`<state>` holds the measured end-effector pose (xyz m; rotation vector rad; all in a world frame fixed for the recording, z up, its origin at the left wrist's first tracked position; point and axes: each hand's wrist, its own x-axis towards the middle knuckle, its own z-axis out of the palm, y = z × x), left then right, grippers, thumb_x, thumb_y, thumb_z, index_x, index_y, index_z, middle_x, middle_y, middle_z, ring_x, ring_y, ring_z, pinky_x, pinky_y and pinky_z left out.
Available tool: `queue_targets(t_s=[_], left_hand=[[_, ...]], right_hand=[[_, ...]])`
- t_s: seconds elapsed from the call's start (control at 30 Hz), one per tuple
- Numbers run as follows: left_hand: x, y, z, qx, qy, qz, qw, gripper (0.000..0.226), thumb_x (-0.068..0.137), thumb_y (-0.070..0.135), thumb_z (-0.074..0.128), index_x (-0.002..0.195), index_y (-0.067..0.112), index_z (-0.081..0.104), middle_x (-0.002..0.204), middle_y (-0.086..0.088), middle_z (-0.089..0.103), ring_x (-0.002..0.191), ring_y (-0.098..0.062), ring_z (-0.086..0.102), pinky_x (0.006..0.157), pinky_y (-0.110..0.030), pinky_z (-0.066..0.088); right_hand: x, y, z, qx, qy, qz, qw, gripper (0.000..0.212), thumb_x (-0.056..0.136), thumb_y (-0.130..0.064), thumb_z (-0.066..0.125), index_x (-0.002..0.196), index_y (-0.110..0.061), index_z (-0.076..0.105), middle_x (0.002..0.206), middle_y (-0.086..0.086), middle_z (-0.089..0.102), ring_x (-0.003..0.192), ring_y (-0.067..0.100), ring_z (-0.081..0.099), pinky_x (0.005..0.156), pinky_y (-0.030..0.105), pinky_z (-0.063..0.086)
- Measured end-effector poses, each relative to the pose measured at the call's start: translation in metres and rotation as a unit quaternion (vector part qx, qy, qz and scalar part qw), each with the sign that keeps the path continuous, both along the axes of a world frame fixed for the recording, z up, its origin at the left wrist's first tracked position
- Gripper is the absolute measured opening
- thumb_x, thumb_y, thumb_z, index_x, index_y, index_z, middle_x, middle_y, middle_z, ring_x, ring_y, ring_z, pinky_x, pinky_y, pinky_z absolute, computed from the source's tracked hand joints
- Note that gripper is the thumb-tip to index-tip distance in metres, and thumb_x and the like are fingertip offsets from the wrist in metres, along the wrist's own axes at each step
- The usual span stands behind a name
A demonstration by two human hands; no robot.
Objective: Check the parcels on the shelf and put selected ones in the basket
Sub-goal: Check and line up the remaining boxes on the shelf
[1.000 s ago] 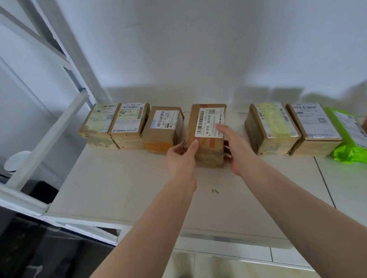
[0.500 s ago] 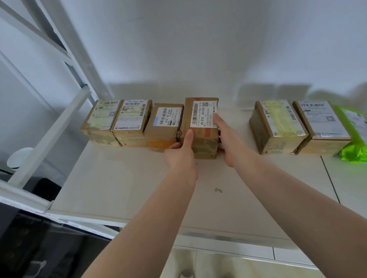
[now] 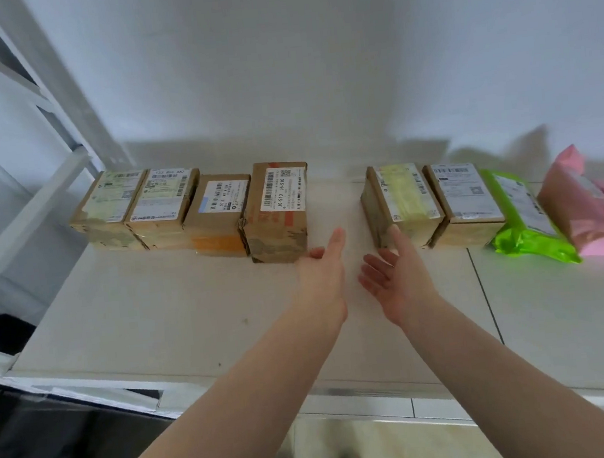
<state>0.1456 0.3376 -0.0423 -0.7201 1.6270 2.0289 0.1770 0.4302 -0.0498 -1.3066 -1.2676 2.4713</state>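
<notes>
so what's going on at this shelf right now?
A person is going through a row of parcels on a white shelf. Both hands are open and hold nothing: the left hand is beside the box with the J6-S10 label, the right hand is near the box with the yellow-green label. Further right lie another box, a green bag and a pink bag. No basket is in view.

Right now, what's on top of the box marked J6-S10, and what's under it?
On top of the J6-S10 box only its white shipping label shows. It sits on the shelf; the contact area beneath is covered by the box itself.
</notes>
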Motion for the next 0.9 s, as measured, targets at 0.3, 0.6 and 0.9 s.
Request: queue_targets(t_s=[0.3, 0.6, 0.9], left_hand=[[-0.019, 0.079, 0.008, -0.064, 0.081, -0.108, 0.989, 0.086, 0.075, 0.053, 0.072, 0.142, 0.01, 0.038, 0.142, -0.013, 0.046, 0.123, -0.032, 0.051, 0.094, -0.034, 0.04], [-0.019, 0.083, 0.004, -0.065, 0.132, -0.124, 0.981, 0.039, 0.096, 0.03, 0.055, 0.129, 0.01, 0.056, 0.123, -0.009, 0.064, 0.101, -0.023, 0.059, 0.076, -0.026, 0.044], [-0.008, 0.042, -0.004, 0.005, 0.239, -0.095, 0.966, 0.025, 0.097, 0.02, 0.053, 0.12, 0.021, 0.061, 0.116, 0.0, 0.069, 0.113, -0.017, 0.062, 0.104, -0.037, 0.045]], right_hand=[[-0.001, 0.055, 0.007, -0.011, 0.02, -0.022, 0.999, 0.048, 0.089, -0.049, 0.062, 0.127, -0.019, 0.057, 0.119, 0.009, 0.06, 0.103, 0.023, 0.061, 0.096, 0.039, 0.052], [-0.008, 0.057, 0.005, -0.016, 0.025, -0.002, 1.0, 0.038, 0.088, -0.046, 0.065, 0.117, -0.021, 0.062, 0.122, 0.01, 0.066, 0.109, 0.027, 0.065, 0.096, 0.046, 0.053], [-0.003, 0.049, 0.011, 0.024, 0.083, 0.036, 0.996, 0.025, 0.084, -0.036, 0.073, 0.101, -0.02, 0.064, 0.117, 0.008, 0.068, 0.108, 0.022, 0.065, 0.082, 0.032, 0.057]])
